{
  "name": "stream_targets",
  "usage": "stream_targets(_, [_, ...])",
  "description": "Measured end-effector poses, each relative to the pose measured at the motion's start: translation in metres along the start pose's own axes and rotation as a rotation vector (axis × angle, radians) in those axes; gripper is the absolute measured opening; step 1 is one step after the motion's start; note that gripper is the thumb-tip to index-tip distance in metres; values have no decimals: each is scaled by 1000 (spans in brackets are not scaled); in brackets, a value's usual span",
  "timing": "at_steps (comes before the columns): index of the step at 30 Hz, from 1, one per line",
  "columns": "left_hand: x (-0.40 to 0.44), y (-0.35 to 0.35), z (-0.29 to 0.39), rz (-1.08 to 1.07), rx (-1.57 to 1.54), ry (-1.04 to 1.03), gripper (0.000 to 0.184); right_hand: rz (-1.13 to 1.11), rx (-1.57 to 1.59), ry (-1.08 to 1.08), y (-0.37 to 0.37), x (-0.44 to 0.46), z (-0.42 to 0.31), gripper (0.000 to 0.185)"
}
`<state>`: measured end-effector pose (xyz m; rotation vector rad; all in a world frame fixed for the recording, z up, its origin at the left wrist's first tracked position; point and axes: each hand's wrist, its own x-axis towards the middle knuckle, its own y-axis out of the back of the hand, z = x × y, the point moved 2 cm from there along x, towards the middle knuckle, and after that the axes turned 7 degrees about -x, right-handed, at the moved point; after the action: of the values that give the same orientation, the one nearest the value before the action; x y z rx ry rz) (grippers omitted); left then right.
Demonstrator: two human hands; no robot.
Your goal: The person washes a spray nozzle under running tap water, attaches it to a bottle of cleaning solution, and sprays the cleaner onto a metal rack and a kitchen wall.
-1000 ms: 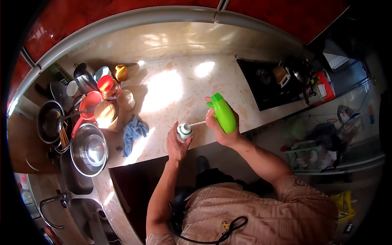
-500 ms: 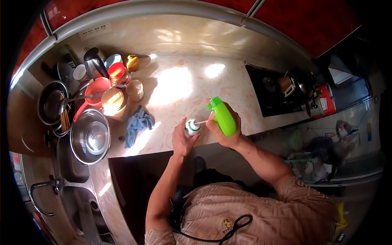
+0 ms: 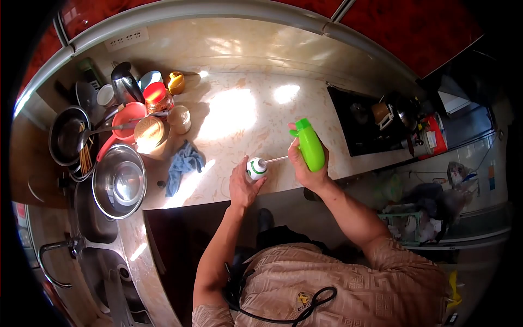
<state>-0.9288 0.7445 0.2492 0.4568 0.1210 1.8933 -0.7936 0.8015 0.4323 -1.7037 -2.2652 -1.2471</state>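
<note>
My left hand (image 3: 242, 185) is wrapped round a small white bottle (image 3: 256, 168) with a green band, tilted so its mouth points right. A thin pale stick (image 3: 277, 159) runs from that mouth to the fingers of my right hand (image 3: 309, 173). The same right hand grips a bright green squeeze bottle (image 3: 310, 147) with a green cap, held roughly upright. Whether the stick's left end is inside the white bottle or just at its mouth, I cannot tell. Both hands are over the front edge of the marbled counter (image 3: 229, 147).
A crumpled blue cloth (image 3: 184, 168) lies left of my hands. Beyond it are a steel bowl (image 3: 120, 182), a red pan (image 3: 131, 115), a red-lidded jar (image 3: 157, 97) and a dark pan (image 3: 70, 136). A double sink (image 3: 98, 218) is at left, a black stove (image 3: 354, 120) at right.
My right hand has moved right with the green bottle, and more of the stick shows between it and the white bottle. My left hand has stayed nearly still.
</note>
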Motion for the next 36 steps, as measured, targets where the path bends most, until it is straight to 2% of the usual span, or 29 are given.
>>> stream_targets(5, [0, -1, 1, 3, 0, 3, 81, -28, -7, 14, -8, 0, 2, 29])
stream_targets(7, [0, -1, 0, 5, 3, 4, 81, -23, 27, 192, -18, 3, -5, 46])
stream_targets(8, [0, 0, 0, 1, 4, -1, 81, -127, 58, 54, -19, -1, -10, 44])
stream_targets(9, [0, 0, -1, -3, 6, -6, 80, -122, 62, 102, -28, -2, -5, 42])
stream_targets(12, [0, -2, -6, -13, -7, -13, 80, -171, 89, 44, -51, -8, 12, 44])
stream_targets(14, [0, -1, -4, -11, -8, -14, 80, -262, 201, -98, -70, -19, 39, 45])
stream_targets(17, [0, -2, -6, -2, -17, -22, 79, -233, 181, -48, -86, -28, 70, 45])
stream_targets(19, [1, 0, -3, 4, -21, -24, 78, -238, 272, -95, -95, -38, 89, 46])
stream_targets(21, [3, 2, 3, -54, -100, -14, 75, -227, 245, -118, -98, -45, 99, 41])
stream_targets(22, [4, 2, 2, -50, -93, -11, 75, -217, 169, -108, -97, -45, 101, 34])
stream_targets(26, [2, 0, 3, -59, -61, 42, 74, -286, 171, -142, -99, -41, 104, 23])
stream_targets(28, [-3, -3, 4, -70, -14, 74, 73, -117, 97, -142, -104, -44, 92, 17])
stream_targets(29, [-3, -6, 4, -36, -8, 81, 72, -108, 103, -144, -108, -46, 92, 17])
stream_targets(31, [-6, -9, 2, -16, 9, 74, 70, 85, -38, -88, -114, -53, 94, 22])
stream_targets(33, [-2, -8, 3, -13, -43, 81, 67, 131, -35, -115, -117, -56, 95, 19])
stream_targets(34, [6, 4, 23, -81, -83, -85, 67, 154, -14, -150, -115, -54, 91, 19])
stream_targets(35, [-1, 9, 15, -23, -110, 98, 67, 182, -131, -72, -111, -52, 87, 18])
stream_targets(36, [-2, 21, 15, 9, -264, 199, 67, 214, -169, 30, -111, -51, 88, 18])
